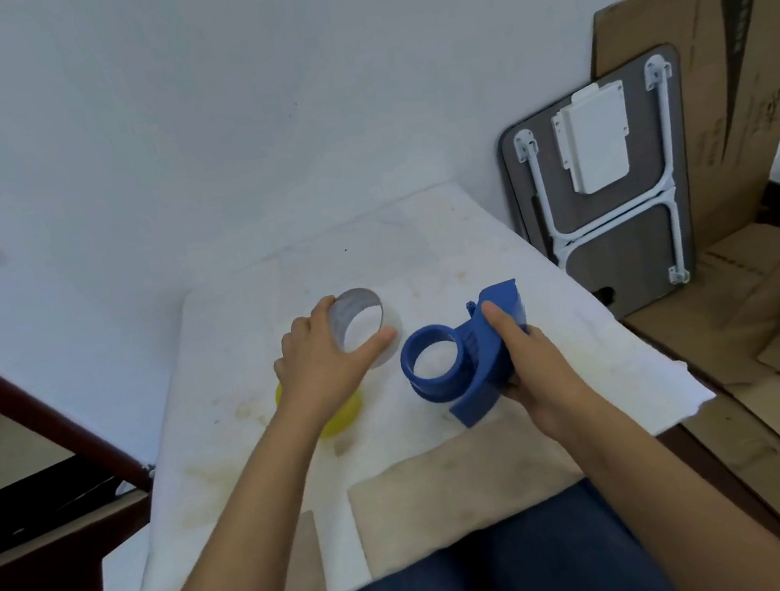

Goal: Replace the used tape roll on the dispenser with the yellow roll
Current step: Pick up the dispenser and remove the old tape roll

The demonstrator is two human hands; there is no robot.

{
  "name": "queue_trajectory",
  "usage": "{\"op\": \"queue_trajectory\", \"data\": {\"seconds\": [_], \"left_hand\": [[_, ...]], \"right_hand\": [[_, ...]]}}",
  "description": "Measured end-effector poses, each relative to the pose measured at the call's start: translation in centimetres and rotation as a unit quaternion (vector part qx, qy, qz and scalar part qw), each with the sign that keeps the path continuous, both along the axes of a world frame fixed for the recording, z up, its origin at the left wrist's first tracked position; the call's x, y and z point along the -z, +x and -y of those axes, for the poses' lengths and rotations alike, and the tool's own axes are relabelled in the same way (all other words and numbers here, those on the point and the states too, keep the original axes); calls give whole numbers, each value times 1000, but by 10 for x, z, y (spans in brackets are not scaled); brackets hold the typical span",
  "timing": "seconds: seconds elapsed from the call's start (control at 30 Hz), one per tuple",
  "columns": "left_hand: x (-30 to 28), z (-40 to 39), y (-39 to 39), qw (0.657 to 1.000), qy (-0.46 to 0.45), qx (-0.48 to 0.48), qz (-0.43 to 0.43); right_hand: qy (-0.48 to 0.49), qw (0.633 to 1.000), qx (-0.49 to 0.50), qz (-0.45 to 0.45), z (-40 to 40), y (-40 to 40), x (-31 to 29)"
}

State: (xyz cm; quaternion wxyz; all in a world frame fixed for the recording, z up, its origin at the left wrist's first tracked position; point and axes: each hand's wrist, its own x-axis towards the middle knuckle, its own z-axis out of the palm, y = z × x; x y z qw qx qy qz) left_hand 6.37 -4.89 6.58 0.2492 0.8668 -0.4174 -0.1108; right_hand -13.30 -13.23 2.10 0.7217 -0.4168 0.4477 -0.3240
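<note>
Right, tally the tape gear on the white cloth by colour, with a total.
Blue: 1, the dispenser, held by the right hand
Yellow: 1, the yellow roll
Grey-white: 1, the used roll, held by the left hand
Total: 3

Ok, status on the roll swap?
Left hand gripping used grey cardboard roll, off the hub. Right hand holding blue plastic dispenser. Yellow tape roll under left wrist.

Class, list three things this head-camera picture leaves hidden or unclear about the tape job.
1. Yellow roll: mostly hidden under the left hand and forearm.
2. Blue dispenser: its handle is covered by the right hand; any cutter blade is not discernible.
3. Used roll: whether any tape remains is too small to tell.
</note>
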Motion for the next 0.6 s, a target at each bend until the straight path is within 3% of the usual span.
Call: {"op": "queue_trajectory", "data": {"seconds": [0.37,0.6], "left_hand": [[16,74,60,981,191,-17,25],[25,80,60,980,198,-4,25]], "right_hand": [[1,997,-33,-66,23,9,19],[-3,996,-29,-90,26,10,22]]}}
